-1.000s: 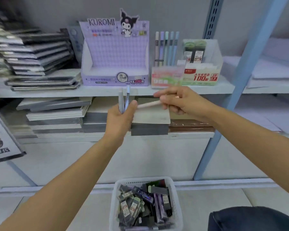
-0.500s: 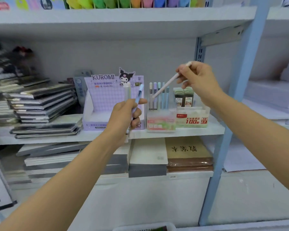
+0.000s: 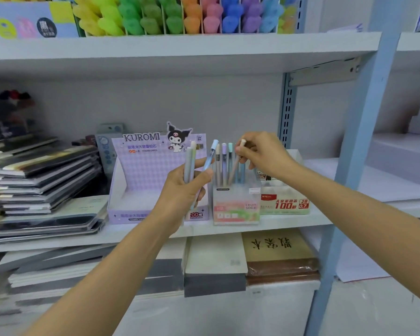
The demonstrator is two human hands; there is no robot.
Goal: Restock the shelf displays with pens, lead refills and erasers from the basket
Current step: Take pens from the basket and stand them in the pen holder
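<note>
On the middle shelf three boxes stand in a row: a wide display box at the left, a pen holder just beside it, and a lead refill box right of that. A notebook stack lies at the shelf's far left. The left hand, gripping several pens upright, is in front of the wide box. The right hand, above the holder, pinches a tilted pen whose lower end stands in it. Highlighters fill the shelf above; pads lie on the shelf below.
</note>
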